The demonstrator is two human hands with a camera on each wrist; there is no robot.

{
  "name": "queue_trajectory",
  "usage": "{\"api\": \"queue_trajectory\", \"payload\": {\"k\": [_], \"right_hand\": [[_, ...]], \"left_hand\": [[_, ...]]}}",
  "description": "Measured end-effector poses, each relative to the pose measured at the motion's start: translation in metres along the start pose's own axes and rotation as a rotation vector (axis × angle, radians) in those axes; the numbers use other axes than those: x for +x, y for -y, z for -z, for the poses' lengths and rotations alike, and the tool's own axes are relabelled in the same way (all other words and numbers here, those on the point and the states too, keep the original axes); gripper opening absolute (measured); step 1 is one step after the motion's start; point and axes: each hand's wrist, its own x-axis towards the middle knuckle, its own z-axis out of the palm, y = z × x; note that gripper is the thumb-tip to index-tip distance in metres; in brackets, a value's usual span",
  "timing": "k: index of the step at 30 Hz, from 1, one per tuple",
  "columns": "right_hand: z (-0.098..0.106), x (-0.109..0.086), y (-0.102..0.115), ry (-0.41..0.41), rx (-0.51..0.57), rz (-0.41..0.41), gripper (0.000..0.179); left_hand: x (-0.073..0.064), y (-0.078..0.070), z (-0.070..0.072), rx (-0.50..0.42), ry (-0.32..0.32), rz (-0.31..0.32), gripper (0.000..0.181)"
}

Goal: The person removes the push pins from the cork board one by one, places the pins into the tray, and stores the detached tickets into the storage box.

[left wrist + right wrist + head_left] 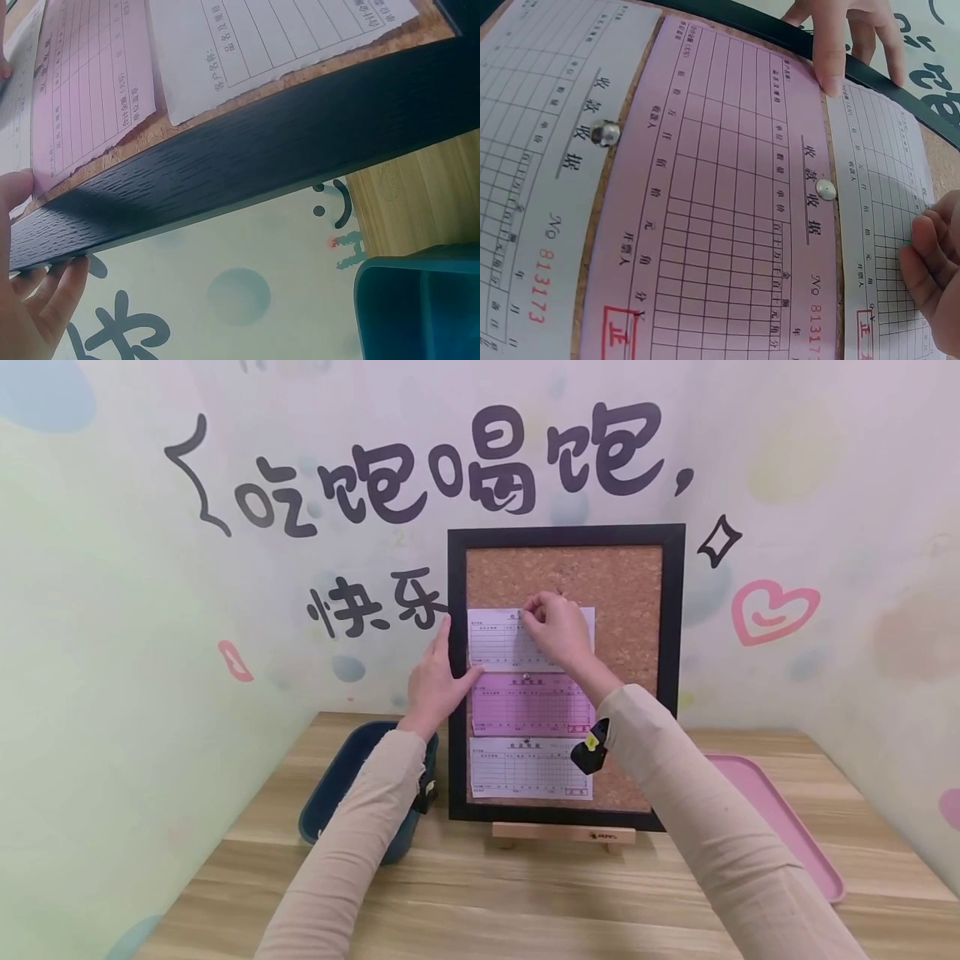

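Left hand (438, 681) grips the board (628, 627) by its left edge; right hand (557, 628), fingers bunched, is at the top slip (493, 642) on the board's upper half; whether it pinches anything, I cannot tell.

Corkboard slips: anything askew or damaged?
Minor: in the left wrist view, the pink slip and bottom white slip have ragged edges beside the black frame, rough rather than cleanly cut, possibly torn off a pad. No slip looks clearly askew.

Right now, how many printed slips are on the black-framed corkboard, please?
3: the uppermost white paper slip, partly behind the right hand; the pink paper slip below it; the lower white paper slip at the bottom. Any underneath would be hidden.
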Motion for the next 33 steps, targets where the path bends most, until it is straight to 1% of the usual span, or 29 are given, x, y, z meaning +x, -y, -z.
{"api": "queue_trajectory", "payload": {"k": [4, 8, 12, 17, 20, 24, 27, 33], "right_hand": [[0.0, 0.001, 0.0, -0.022, -0.03, 0.028, 0.016], [0.001, 0.001, 0.001, -0.018, -0.045, 0.033, 0.015], [0.003, 0.002, 0.001, 0.014, -0.039, 0.037, 0.017], [0.005, 0.002, -0.001, 0.068, -0.019, 0.041, 0.017], [0.007, 0.002, -0.002, 0.105, 0.037, 0.039, 0.016], [0.01, 0.001, -0.005, 0.145, 0.153, 0.043, 0.014], [0.012, 0.0, -0.008, 0.16, 0.226, 0.055, 0.014], [0.016, -0.004, -0.018, 0.179, 0.327, 0.064, 0.015]], "left_hand": [[0.0, 0.0, 0.0, -0.005, -0.001, -0.001, 0.087], [0.001, 0.0, 0.0, -0.007, 0.001, -0.005, 0.087], [0.001, 0.0, 0.0, -0.009, -0.004, -0.003, 0.087], [0.0, 0.0, 0.001, -0.008, 0.014, 0.006, 0.087], [0.0, -0.001, 0.001, -0.015, 0.021, 0.011, 0.087], [0.001, -0.001, 0.002, -0.013, 0.016, 0.013, 0.086], [0.001, -0.001, 0.002, -0.002, 0.012, 0.009, 0.086], [0.001, -0.001, 0.002, 0.031, -0.002, -0.003, 0.086]]}}
